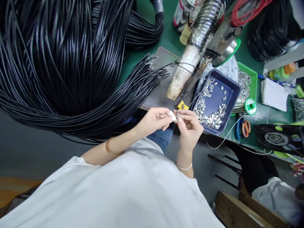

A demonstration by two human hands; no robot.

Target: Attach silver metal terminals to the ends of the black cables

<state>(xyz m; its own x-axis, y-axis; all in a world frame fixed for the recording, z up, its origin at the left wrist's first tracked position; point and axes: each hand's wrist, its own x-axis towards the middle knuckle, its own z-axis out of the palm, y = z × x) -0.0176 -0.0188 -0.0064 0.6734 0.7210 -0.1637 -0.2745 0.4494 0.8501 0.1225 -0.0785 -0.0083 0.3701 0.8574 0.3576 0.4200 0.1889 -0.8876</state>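
Note:
My left hand and my right hand meet at the table's front edge, fingertips almost touching. White tape or a cover wraps a fingertip of my left hand. Both hands are closed in a pinch around something thin and small, too small to name. Just beyond them lies a yellow object. A blue tray holding small metal pieces stands right beside my right hand. To the left, a large bundle of black cables ends in stripped tips on a dark board.
A foil-wrapped duct hangs beyond my hands. Farther right are a green tray, a solder spool, orange-handled pliers, a black fan and a notepad. Another person's white sleeve shows at lower right, near cardboard boxes.

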